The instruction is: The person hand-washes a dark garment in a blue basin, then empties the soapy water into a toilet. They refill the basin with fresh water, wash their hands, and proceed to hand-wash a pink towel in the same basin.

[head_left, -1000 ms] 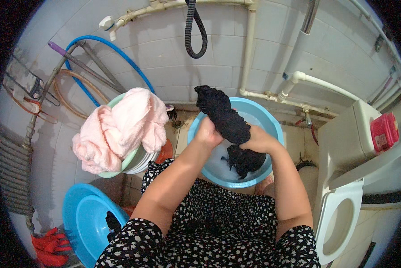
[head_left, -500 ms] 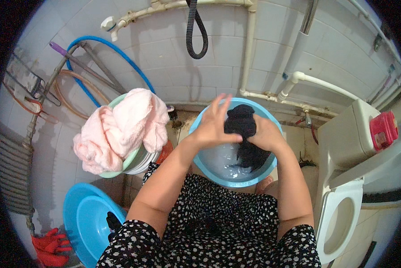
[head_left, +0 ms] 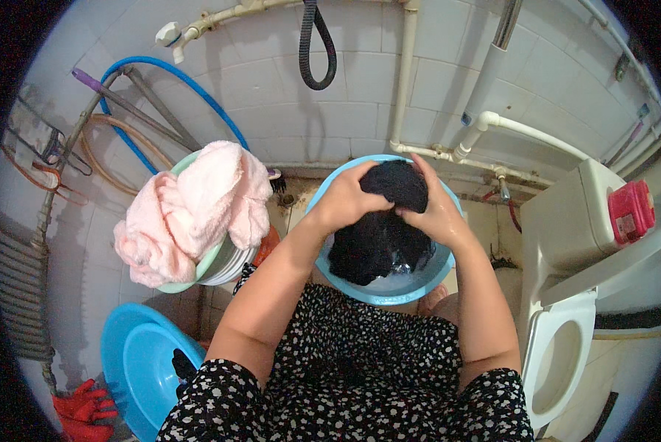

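A wet black cloth (head_left: 380, 243) lies partly in the water of a light blue basin (head_left: 384, 300) in front of me. Its upper part is bunched up between my two hands. My left hand (head_left: 345, 197) grips the bunch from the left, thumb across its near side. From the right my right hand (head_left: 439, 214) holds it, thumb in front and fingers around the far side. The two thumbs almost meet at the middle of the cloth. What garment it may be I cannot tell.
Fluffy pink fabric (head_left: 201, 210) is heaped in a pale green basin (head_left: 185, 287) to the left. Another blue basin (head_left: 142, 353), with something black at its edge, stands at lower left near red gloves (head_left: 83, 411). A toilet (head_left: 562, 361) is on the right; pipes (head_left: 402, 81) line the wall.
My left hand has come down from spread fingers and closed on the cloth. The black cloth now spreads wider to the left across the basin. The view has shifted slightly.
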The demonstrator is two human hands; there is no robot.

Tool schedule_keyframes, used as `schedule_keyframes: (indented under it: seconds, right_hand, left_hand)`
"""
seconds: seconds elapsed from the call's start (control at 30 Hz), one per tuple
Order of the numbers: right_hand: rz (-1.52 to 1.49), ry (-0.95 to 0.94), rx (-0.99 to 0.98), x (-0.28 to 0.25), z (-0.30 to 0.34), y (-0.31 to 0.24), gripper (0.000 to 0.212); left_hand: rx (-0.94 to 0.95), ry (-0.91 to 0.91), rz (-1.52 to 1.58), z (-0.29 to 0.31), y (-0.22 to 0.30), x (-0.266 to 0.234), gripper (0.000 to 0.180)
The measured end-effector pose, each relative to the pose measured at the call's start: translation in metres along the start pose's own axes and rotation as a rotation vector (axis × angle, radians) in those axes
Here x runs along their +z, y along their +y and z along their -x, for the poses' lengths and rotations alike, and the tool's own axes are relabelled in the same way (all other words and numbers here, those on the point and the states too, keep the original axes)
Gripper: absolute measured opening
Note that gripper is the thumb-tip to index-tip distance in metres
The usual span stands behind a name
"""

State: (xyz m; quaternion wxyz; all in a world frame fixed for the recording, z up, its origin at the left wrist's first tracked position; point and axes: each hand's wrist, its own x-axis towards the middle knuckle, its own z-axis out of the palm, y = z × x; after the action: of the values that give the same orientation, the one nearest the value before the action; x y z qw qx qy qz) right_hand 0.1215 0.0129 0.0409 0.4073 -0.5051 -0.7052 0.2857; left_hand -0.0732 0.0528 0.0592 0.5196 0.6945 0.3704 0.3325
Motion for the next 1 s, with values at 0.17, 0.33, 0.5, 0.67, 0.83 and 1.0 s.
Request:
schedule_keyframes:
  seconds: [0.17, 0.33, 0.5, 0.67, 0.83, 1.0]
  right_hand:
    - [-0.167, -0.192, 0.086, 0.011, 0.003, 0.031, 0.094]
    - [-0.262, -0.208, 0.299, 0.022, 0.003, 0.024, 0.071]
    - [-0.663, 0.147, 0.546, 0.002, -0.017, 0.015, 0.047]
    - [-1.082, 0.447, 0.41, -0.004, -0.026, 0.029, 0.028]
    - [-1.369, 0.422, 0.374, 0.001, -0.03, 0.031, 0.022]
    - [-1.527, 0.397, 0.437, 0.013, -0.027, 0.014, 0.033]
  left_hand:
    - [-0.068, -0.006, 0.622, 0.002, 0.023, -0.006, 0.059]
    - [-0.013, -0.077, 0.682, 0.007, 0.023, -0.003, 0.06]
    - [-0.062, -0.087, 0.79, 0.008, 0.019, -0.029, 0.045]
    - [-0.338, -0.125, 0.676, 0.007, 0.013, -0.017, 0.045]
    - [-0.166, -0.208, 0.588, 0.002, -0.003, 0.007, 0.062]
    - [-0.077, -0.2, 0.338, -0.006, -0.029, 0.035, 0.108]
